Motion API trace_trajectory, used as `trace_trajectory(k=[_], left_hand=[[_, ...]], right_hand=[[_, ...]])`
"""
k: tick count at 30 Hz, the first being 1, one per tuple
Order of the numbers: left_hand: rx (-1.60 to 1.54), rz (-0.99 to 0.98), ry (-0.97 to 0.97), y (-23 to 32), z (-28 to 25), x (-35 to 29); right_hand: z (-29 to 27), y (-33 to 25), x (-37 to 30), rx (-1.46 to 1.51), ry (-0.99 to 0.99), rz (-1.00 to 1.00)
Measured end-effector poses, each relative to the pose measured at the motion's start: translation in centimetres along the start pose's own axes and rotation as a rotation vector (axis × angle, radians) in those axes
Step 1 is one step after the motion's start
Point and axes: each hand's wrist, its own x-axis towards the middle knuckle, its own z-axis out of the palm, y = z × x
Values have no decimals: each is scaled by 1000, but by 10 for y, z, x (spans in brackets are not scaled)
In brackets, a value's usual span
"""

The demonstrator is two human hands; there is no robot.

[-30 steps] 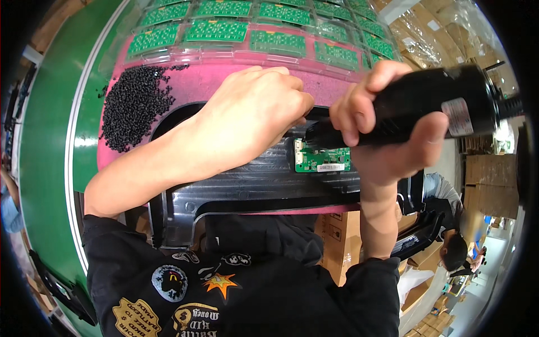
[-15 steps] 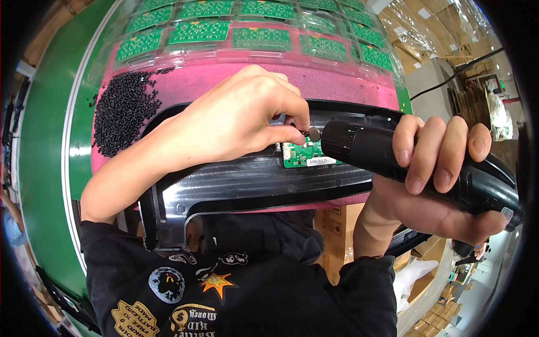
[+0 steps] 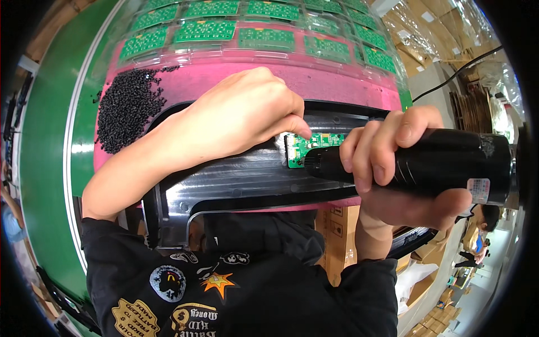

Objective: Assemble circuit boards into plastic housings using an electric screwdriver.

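A black electric screwdriver (image 3: 443,160) lies in my right hand (image 3: 393,146), its fingers wrapped round the body. The tool's nose is at the near left corner of a green circuit board (image 3: 325,139) and hides part of it. That board sits inside a long black plastic housing (image 3: 241,174). My left hand (image 3: 241,115) is closed, thumb and fingers drawn together beside the board's far left edge. What those fingers hold, if anything, is hidden.
A heap of small black screws (image 3: 129,106) covers the left of the pink mat (image 3: 331,78). Clear plastic trays of green circuit boards (image 3: 266,38) stand at the back. A cardboard box (image 3: 337,236) is below the near edge.
The screwdriver has swung down and left, its nose now at the board's near left corner. My left hand has come away from the tool's tip, with its fingers curled in more.
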Motion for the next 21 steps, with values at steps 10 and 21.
trace_trajectory(k=[10,21], left_hand=[[138,-17,104,0,9,-5],[25,3,15,-1,2,-9]], right_hand=[[17,7,4,-24,-26,96],[12,12,3,-20,-91,94]])
